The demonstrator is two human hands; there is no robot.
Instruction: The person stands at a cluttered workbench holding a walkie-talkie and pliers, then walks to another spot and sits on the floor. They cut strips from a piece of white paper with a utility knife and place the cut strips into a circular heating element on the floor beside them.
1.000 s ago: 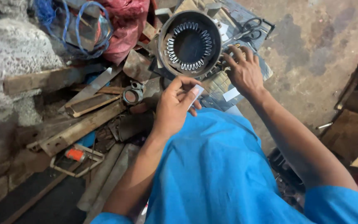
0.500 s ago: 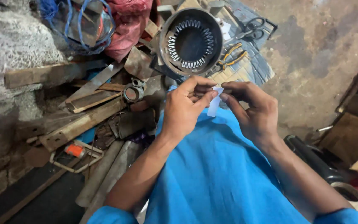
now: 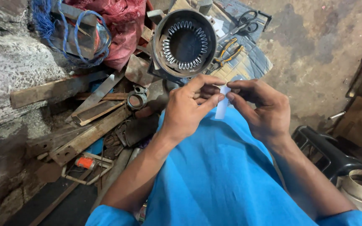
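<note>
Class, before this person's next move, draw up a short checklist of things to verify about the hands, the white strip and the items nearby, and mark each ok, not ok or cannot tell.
1. Small white paper-like strip pinched by both hands: ok.
2. Left hand thumb and forefinger closed on the strip: ok.
3. Right hand fingertips touching the strip's upper end: ok.
4. Round grey metal motor housing with slotted core within view ahead, slots facing up: ok.
5. Yellow-handled pliers and black-handled scissors lying clear of the hands: ok.
6. Strip uncreased and untorn: cannot tell.

Paper strip (image 3: 222, 105) sits between both hands; motor stator (image 3: 184, 44) beyond them, pliers (image 3: 228, 52) probably at its right.
</note>
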